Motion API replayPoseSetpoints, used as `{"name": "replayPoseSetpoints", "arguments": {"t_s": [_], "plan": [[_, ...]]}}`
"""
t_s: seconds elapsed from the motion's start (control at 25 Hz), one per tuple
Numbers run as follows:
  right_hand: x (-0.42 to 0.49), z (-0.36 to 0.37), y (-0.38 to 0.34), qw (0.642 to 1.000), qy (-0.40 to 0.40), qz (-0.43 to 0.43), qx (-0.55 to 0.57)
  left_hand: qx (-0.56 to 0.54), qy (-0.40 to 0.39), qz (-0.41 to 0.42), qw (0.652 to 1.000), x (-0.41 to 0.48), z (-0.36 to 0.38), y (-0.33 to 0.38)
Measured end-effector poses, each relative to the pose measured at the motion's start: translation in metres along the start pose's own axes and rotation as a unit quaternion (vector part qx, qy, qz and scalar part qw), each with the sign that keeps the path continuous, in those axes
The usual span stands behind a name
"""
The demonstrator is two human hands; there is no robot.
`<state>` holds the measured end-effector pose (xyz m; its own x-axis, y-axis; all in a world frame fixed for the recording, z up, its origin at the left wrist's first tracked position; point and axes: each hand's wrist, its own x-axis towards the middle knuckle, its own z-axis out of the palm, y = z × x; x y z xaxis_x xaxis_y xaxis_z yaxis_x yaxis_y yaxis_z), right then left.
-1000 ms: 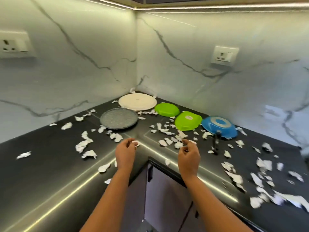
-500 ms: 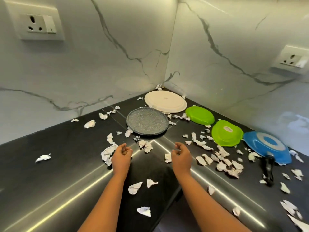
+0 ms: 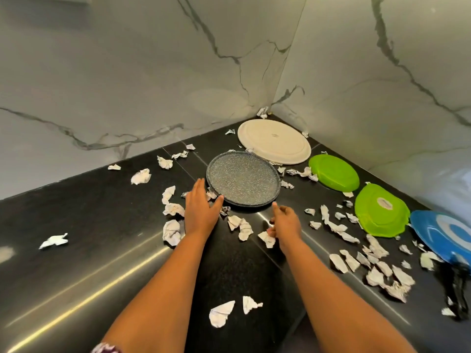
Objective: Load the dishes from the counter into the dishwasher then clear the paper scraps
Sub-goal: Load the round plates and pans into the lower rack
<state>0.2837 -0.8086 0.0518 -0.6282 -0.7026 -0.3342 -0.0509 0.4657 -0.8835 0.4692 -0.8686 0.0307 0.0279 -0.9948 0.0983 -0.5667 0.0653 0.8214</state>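
left hand (image 3: 201, 212) lies flat, fingers straight, thumb touching the rim of the grey plate (image 3: 243, 178) at 7 o'clock. right hand (image 3: 285, 222) points its index finger just short of that rim at 5 o'clock, other fingers curled; can't tell if it holds the paper scrap (image 3: 266, 239) beside it. white plate (image 3: 274, 141) crowds 1 o'clock.

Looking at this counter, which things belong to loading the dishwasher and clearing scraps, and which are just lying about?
Job:
grey speckled round plate
cream round plate
two lime-green plastic dishes
blue plastic dish
torn white paper scraps

Lying about:
black object beside the blue dish, too blurred to identify
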Motion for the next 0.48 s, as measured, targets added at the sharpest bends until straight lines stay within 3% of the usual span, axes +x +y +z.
{"name": "replayPoseSetpoints", "arguments": {"t_s": [0.12, 0.24, 0.48], "plan": [[0.014, -0.007, -0.014, 0.997, -0.039, 0.053, 0.047, 0.037, 0.020, -0.053, 0.998, 0.019, 0.003, 0.009], [0.021, -0.006, -0.023, 0.995, -0.059, 0.071, 0.024, 0.063, 0.017, -0.072, 0.995, 0.042, 0.004, 0.011], [0.034, -0.006, -0.020, 0.996, -0.060, 0.071, 0.013, 0.103, 0.017, -0.054, 0.993, 0.055, 0.008, 0.009]]}}
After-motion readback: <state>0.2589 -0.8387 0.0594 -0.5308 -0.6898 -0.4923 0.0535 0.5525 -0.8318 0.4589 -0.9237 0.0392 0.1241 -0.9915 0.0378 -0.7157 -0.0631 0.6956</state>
